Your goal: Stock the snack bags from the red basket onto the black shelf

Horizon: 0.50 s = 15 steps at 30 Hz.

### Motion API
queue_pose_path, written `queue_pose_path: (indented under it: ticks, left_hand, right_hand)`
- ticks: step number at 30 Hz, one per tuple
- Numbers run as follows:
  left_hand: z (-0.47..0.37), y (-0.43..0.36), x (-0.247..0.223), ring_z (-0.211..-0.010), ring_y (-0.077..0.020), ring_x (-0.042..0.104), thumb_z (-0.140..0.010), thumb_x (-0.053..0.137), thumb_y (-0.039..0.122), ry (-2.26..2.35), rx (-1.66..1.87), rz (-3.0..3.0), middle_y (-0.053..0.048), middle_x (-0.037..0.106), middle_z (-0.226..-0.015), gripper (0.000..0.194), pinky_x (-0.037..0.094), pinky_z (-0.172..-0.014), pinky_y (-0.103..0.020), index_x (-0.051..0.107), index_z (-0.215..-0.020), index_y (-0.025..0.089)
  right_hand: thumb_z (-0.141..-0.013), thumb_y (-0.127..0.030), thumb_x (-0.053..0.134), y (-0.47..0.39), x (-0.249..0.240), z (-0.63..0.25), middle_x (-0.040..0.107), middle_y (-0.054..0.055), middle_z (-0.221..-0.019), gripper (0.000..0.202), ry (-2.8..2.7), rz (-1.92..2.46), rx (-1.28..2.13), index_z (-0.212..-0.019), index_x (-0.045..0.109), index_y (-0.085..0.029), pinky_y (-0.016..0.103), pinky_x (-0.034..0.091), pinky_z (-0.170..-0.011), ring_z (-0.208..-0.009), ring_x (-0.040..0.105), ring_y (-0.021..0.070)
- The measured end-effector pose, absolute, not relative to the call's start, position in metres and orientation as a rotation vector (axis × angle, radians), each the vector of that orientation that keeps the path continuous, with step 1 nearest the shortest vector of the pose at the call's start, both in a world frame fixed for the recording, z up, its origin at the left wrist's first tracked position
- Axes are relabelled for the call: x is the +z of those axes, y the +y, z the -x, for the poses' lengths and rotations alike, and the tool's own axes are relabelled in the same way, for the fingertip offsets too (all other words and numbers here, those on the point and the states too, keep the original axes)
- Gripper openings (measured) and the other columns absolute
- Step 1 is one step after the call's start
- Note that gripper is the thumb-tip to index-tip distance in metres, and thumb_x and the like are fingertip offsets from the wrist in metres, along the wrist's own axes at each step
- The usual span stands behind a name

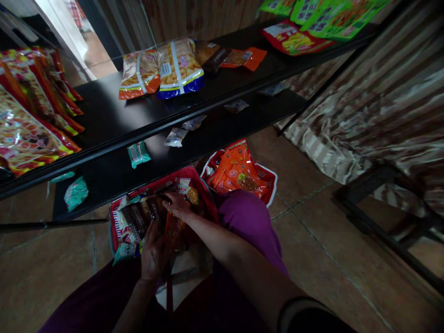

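A red basket [214,210] stands on the floor between my knees, filled with small snack packets. Inside it, my right hand [177,205] is closed with its fingertips on a brown snack packet [151,206]. My left hand [152,249] lies lower in the basket, fingers stretched out against the near end of the brown packets; its fingertips are partly in shadow. Another dark brown packet [133,216] sits just left of the one at my right hand. An orange-red packet [174,231] shows under my right wrist, and a teal packet [125,252] at the basket's near left corner.
A second red basket with a white rim [274,187] holds orange packets [236,169] beside my right knee. Ahead, a black shelf [100,104] carries snack bags [180,69]; the lower shelf [208,138] has teal and pale packets. A dark metal frame [374,217] stands right.
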<state>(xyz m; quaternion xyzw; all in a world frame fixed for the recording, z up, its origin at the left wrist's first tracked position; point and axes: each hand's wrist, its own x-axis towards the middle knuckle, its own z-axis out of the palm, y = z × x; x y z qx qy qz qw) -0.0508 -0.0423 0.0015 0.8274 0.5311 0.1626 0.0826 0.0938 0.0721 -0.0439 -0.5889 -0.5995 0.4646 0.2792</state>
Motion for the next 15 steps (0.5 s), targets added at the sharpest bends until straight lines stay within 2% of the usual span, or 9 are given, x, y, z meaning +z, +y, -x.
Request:
queue_pose_path:
  ticks: [2, 5, 8, 10, 12, 15]
  left_hand:
    - [0.054, -0.040, 0.003, -0.133, -0.0331, 0.031, -0.083, 0.051, 0.023, 1.612, 0.468, -2.463, -0.017, 0.040, -0.140, 0.018, 0.042, -0.100, -0.046, 0.066, -0.079, 0.013]
    - [0.054, -0.037, 0.003, -0.132, -0.0332, 0.033, -0.083, 0.051, 0.024, 1.642, 0.427, -2.472, -0.016, 0.042, -0.138, 0.019, 0.042, -0.100, -0.046, 0.065, -0.074, 0.014]
    - [0.051, -0.035, -0.001, -0.128, -0.0331, 0.039, -0.082, 0.051, 0.025, 1.700, 0.382, -2.473, -0.017, 0.047, -0.133, 0.019, 0.044, -0.098, -0.046, 0.066, -0.076, 0.014]
    - [0.049, -0.034, -0.005, -0.125, -0.0329, 0.042, -0.082, 0.051, 0.025, 1.718, 0.346, -2.479, -0.018, 0.052, -0.128, 0.020, 0.045, -0.096, -0.045, 0.067, -0.078, 0.013]
    - [0.048, -0.032, -0.009, -0.123, -0.0329, 0.044, -0.082, 0.050, 0.026, 1.724, 0.320, -2.484, -0.018, 0.054, -0.126, 0.022, 0.045, -0.095, -0.044, 0.067, -0.076, 0.013]
    - [0.046, -0.030, -0.012, -0.124, -0.0331, 0.044, -0.083, 0.050, 0.027, 1.740, 0.330, -2.478, -0.017, 0.055, -0.126, 0.023, 0.045, -0.095, -0.045, 0.067, -0.074, 0.014]
  right_hand:
    - [-0.084, -0.037, 0.050, 0.070, -0.046, -0.096, 0.059, 0.008, -0.125, 0.043, -1.597, 1.605, 1.281, -0.122, 0.056, -0.019, 0.034, 0.037, -0.101, -0.115, 0.053, 0.0208]
    - [-0.083, -0.039, 0.052, 0.069, -0.054, -0.099, 0.057, 0.005, -0.128, 0.041, -1.433, 1.638, 1.390, -0.120, 0.058, -0.022, 0.033, 0.035, -0.104, -0.119, 0.050, 0.0202]
    - [-0.083, -0.031, 0.054, 0.069, -0.069, -0.106, 0.060, 0.001, -0.125, 0.036, -1.223, 1.706, 1.431, -0.118, 0.059, -0.025, 0.031, 0.036, -0.103, -0.118, 0.052, 0.0169]
    - [-0.087, -0.023, 0.048, 0.066, -0.081, -0.115, 0.060, 0.002, -0.123, 0.033, -1.107, 1.805, 1.376, -0.118, 0.057, -0.022, 0.031, 0.038, -0.101, -0.115, 0.053, 0.0151]
    - [-0.090, -0.021, 0.044, 0.061, -0.093, -0.128, 0.058, 0.007, -0.123, 0.031, -0.962, 1.924, 1.306, -0.118, 0.055, -0.018, 0.036, 0.040, -0.099, -0.112, 0.054, 0.0165]
    - [-0.089, -0.031, 0.051, 0.050, -0.109, -0.145, 0.056, 0.008, -0.119, 0.031, -0.776, 2.041, 1.252, -0.115, 0.054, -0.016, 0.042, 0.048, -0.088, -0.104, 0.056, 0.0209]
